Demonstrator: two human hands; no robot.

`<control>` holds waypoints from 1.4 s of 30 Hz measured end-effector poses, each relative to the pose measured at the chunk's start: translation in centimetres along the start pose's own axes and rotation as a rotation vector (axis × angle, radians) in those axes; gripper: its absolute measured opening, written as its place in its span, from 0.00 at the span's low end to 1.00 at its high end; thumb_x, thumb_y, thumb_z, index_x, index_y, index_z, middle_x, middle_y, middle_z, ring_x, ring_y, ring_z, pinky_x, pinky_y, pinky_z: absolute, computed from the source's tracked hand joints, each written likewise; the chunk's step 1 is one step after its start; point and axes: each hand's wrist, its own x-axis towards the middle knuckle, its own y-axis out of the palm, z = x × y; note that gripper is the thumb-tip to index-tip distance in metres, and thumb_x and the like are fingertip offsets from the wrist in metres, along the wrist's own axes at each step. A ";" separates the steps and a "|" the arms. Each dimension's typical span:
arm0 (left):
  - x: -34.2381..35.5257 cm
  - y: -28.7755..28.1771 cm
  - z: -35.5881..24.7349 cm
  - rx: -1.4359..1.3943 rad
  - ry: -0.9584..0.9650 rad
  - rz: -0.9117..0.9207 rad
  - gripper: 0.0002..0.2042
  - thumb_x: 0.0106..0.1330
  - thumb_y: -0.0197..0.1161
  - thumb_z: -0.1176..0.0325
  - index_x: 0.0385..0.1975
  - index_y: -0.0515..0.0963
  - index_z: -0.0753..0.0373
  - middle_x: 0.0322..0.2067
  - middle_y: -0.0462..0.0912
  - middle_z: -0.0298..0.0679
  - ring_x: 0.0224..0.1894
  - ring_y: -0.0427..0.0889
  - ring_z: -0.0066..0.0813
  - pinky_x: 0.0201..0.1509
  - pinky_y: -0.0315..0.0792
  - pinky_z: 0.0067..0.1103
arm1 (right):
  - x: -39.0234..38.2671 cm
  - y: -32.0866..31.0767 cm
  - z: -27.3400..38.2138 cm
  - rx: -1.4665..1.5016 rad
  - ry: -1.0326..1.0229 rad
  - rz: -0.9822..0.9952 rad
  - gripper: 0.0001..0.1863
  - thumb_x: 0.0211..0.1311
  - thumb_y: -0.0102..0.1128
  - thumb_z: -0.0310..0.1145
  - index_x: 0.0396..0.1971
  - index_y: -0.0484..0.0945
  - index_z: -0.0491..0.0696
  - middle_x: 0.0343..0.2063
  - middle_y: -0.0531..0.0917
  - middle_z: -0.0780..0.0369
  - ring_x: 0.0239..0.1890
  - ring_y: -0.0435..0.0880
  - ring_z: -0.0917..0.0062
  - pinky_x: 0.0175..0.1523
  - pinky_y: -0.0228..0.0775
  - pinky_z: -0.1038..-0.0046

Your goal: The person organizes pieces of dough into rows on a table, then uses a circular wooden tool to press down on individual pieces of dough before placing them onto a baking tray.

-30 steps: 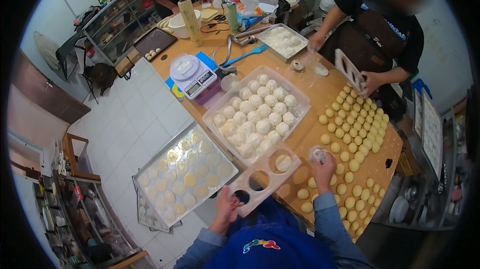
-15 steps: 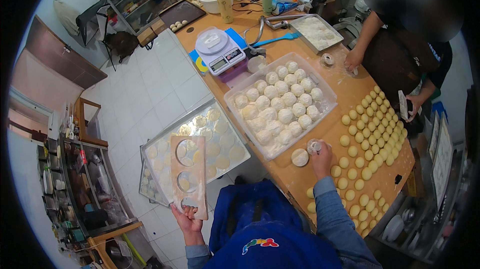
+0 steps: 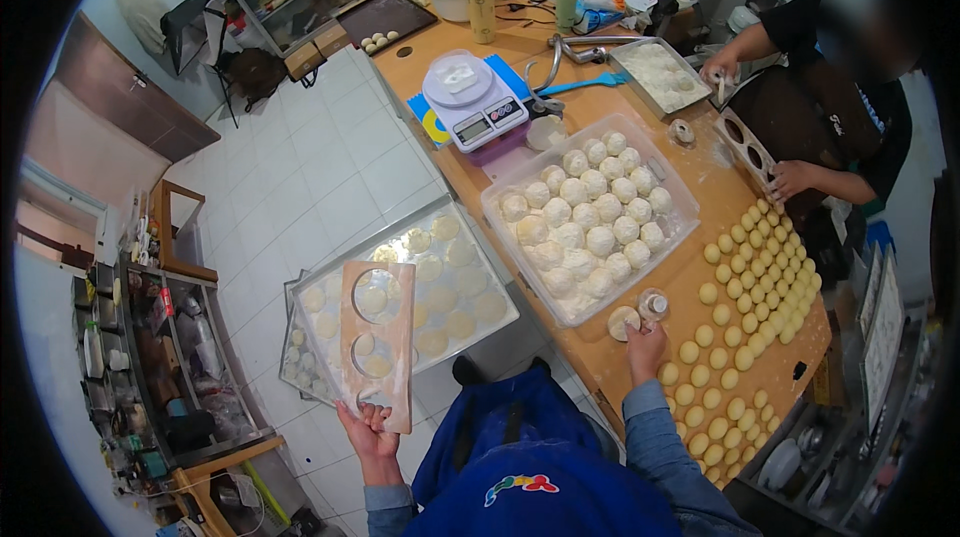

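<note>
My left hand (image 3: 372, 434) is closed round the lower end of a wooden mould board (image 3: 395, 377) with three round holes. It is held upright in front of the large metal tray. My right hand (image 3: 646, 349) is over the table's near edge, its fingertips pinching the edge of a flat, floured dough round (image 3: 622, 323). Right beside those fingers stands a small clear, round-topped press (image 3: 653, 305). Just beyond is a plastic tub (image 3: 545, 305) of floured dough balls (image 3: 600, 240). Flat dough rounds (image 3: 461, 309) lie on the metal tray (image 3: 500, 322).
Rows of yellow balls (image 3: 745, 314) cover the table's right side. A kitchen scale (image 3: 473, 102) and a flour tray (image 3: 660, 77) stand farther back. A co-worker at the right has one hand (image 3: 797, 178) on a similar holed board (image 3: 745, 147). A second tray (image 3: 300, 362) sits lower left.
My right hand has let go of the clear press and moved to the dough round. The co-worker has brought the holed board over the table, and their other hand has moved to the flour tray.
</note>
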 end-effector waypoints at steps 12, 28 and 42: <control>0.9 0.0 -2.2 0.057 -0.027 -0.020 0.21 0.60 0.43 0.45 0.18 0.62 0.58 0.07 0.50 0.25 0.07 0.48 0.14 0.19 0.60 0.14 | 0.9 2.0 -2.3 0.030 0.097 -0.057 0.15 0.37 0.61 0.20 0.30 0.70 0.40 0.27 0.76 0.61 0.29 0.75 0.79 0.33 0.68 0.78; 2.1 -1.2 -4.7 0.010 -0.006 -0.038 0.20 0.60 0.44 0.46 0.20 0.62 0.58 0.06 0.50 0.24 0.06 0.48 0.14 0.17 0.59 0.13 | -2.5 1.7 0.0 0.431 0.271 0.005 0.13 0.43 0.53 0.17 0.33 0.68 0.38 0.30 0.74 0.59 0.32 0.74 0.78 0.37 0.68 0.76; 4.7 -4.9 -8.0 -0.074 0.014 -0.157 0.21 0.59 0.44 0.45 0.16 0.61 0.57 0.05 0.50 0.24 0.05 0.48 0.14 0.14 0.58 0.12 | -10.2 16.4 -0.5 0.594 0.816 0.770 0.14 0.46 0.52 0.17 0.37 0.68 0.39 0.33 0.76 0.57 0.34 0.77 0.72 0.39 0.71 0.72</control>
